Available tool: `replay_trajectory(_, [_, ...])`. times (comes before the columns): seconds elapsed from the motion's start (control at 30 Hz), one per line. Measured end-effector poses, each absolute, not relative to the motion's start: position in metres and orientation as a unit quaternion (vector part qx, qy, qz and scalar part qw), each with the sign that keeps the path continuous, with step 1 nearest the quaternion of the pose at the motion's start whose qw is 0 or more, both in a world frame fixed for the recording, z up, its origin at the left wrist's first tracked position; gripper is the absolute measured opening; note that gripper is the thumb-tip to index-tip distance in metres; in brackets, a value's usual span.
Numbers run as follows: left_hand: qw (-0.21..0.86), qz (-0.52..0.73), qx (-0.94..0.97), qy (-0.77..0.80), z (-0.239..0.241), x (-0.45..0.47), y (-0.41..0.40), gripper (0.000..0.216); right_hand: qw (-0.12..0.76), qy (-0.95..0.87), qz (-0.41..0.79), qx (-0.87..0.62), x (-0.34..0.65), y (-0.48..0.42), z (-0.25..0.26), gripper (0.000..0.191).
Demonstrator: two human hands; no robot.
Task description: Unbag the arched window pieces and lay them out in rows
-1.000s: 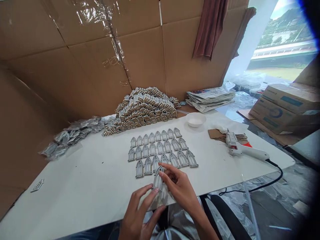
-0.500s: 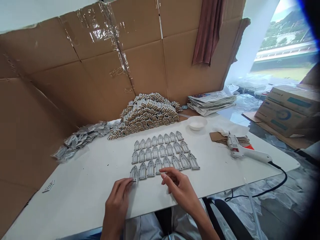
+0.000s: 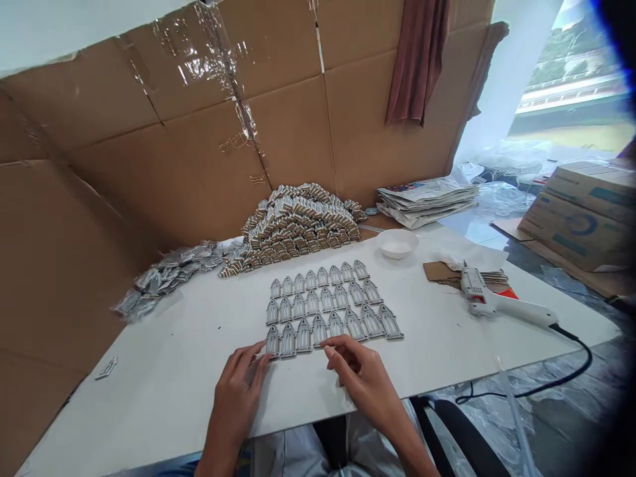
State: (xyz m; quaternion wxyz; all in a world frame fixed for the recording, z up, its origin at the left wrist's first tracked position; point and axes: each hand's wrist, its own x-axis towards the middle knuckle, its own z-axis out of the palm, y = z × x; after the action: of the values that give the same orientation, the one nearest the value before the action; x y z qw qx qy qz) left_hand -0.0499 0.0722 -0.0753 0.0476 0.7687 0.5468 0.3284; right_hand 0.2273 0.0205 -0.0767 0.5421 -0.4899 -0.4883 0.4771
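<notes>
Small grey arched window-shaped pieces lie in three rows on the white table (image 3: pixel 189 377). At the left end of the front row, my left hand (image 3: pixel 238 381) has its fingertips on the side and its thumb at the lower edge of one arched piece (image 3: pixel 273 342), which lies flat. My right hand (image 3: pixel 365 371) hovers by the front edge of the same row, its fingers bent and a small gap between thumb and index finger. Its index tip is close to the bottom of another arched piece (image 3: pixel 319 328); contact is unclear. I see nothing held in it.
Behind the rows rises a large pile of similar pieces (image 3: pixel 303 222), with bagged pieces (image 3: pixel 169 275) to its left. A white bowl (image 3: pixel 397 244), cardboard scraps (image 3: pixel 440 271) and a corded glue gun (image 3: pixel 479 291) occupy the right. One loose piece (image 3: pixel 106 368) lies far left. Cardboard walls (image 3: pixel 199 159) enclose the back.
The leftmost front-row piece, tilted in my left fingers before, now lies flat in line. My left thumb has moved to its lower edge. The view has shifted slightly; my right hand keeps its pose.
</notes>
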Motion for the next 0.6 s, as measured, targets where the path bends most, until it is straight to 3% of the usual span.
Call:
replay_trajectory(0.17, [0.033, 0.389, 0.708, 0.588, -0.032, -0.054, 0.111, 0.034, 0.537, -0.492, 0.456, -0.512, 0.225, 0.02, -0.083, 0.052])
replay_trajectory(0.3, [0.15, 0.449, 0.612, 0.633, -0.002, -0.073, 0.175, 0.034, 0.515, -0.517, 0.428, -0.533, 0.226, 0.016, -0.086, 0.053])
replay_trajectory(0.43, [0.195, 0.47, 0.518, 0.687, -0.001, -0.106, 0.236, 0.045, 0.485, -0.546, 0.433, -0.529, 0.228, 0.013, -0.091, 0.053])
replay_trajectory(0.6, [0.201, 0.411, 0.445, 0.769, -0.019, -0.162, 0.279, 0.035, 0.476, -0.538, 0.424, -0.552, 0.224, 0.011, -0.096, 0.054])
